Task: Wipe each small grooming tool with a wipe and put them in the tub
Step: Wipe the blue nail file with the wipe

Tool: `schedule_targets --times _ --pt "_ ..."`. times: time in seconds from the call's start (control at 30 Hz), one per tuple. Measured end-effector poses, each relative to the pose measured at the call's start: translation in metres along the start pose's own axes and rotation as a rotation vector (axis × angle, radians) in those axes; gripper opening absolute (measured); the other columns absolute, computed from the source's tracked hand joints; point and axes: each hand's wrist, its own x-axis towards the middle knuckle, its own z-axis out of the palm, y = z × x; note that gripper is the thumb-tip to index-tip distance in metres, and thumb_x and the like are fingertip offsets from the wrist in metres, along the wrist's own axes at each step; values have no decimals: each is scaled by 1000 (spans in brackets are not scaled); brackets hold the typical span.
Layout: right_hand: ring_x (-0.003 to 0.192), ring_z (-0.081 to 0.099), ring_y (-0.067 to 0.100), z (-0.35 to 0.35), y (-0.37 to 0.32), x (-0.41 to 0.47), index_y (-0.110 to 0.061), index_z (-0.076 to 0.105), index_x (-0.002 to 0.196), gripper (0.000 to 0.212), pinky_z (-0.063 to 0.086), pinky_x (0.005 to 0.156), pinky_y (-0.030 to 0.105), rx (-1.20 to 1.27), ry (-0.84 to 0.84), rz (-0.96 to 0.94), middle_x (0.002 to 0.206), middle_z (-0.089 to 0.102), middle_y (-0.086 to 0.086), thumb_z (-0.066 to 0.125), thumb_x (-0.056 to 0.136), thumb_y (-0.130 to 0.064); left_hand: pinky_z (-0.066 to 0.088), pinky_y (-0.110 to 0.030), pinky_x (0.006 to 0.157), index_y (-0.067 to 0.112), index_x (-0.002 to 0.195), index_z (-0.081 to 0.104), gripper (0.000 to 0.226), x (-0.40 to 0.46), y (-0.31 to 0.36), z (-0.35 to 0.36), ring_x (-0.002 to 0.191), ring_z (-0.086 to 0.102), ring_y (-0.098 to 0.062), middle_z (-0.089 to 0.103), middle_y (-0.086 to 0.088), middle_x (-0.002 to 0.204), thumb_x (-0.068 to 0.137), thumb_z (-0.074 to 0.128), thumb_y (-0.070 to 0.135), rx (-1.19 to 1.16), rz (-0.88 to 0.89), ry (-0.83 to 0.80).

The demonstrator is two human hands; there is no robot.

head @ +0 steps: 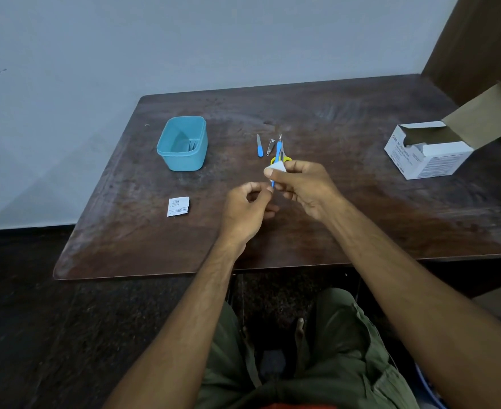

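A seated person works over a dark wooden surface (pixel 332 219), both bare hands raised just above it. The right hand (pixel 301 185) pinches a small white wipe (pixel 278 166) between thumb and fingers, folded around the shaft of a slim blue-handled grooming tool (pixel 278 152) whose metal tip points away from the person. The left hand (pixel 247 209) has its grip closed on the tool's near end, thumb and forefinger meeting at the blue tip just below the wipe.

Behind the hands, on the surface, lie a blue-handled nail file (pixel 260 146), a metal nail clipper (pixel 271 146) just beside it, and yellow-handled scissors (pixel 286 158) partly hidden by the held tool and wipe. Well to the left stands an open turquoise plastic tub (pixel 183 143), with something thin and metallic lying inside; what it is cannot be told. A torn white wipe sachet (pixel 178 206) lies near the left hand. At far right sits an open white cardboard box (pixel 429 152), flap lifted.
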Motion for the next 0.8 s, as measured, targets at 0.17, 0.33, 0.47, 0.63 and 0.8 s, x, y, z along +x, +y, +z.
schedule_targets --times 0.17,0.33,0.47,0.63,0.8 --pt "57 54 7 3 4 -6 -20 70 77 10 37 54 21 -40 -4 -38 63 64 -6 80 77 -23 58 -21 63 4 92 71 8 -5 3 0 62 67 -10 72 -8 75 90 63 5 -99 -13 -9" --pt "56 53 5 2 -3 -6 -20 69 71 19 36 53 20 -108 26 -67 61 62 -8 79 75 -35 58 -23 64 7 89 71 5 -8 2 1 63 68 -13 72 -8 72 88 67 6 -60 -5 14" --pt "65 57 10 4 -13 0 -21 69 66 23 37 52 21 -61 78 -91 72 66 -2 78 76 -40 58 -21 62 3 89 69 3 -8 9 4 59 66 -12 70 -10 72 88 66 3 -37 11 26" --pt "64 58 8 3 1 0 -22 68 70 17 37 58 24 15 47 -37 73 67 -4 79 75 -34 57 -20 63 7 89 70 9 -7 8 1 61 67 -11 71 -10 74 91 62 4 -5 44 44" --pt "67 57 7 1 7 2 -22 67 73 14 34 57 23 121 31 31 77 70 -7 80 75 -28 58 -21 63 2 99 69 13 -10 3 3 59 66 -8 70 -6 71 93 58 3 18 23 47"
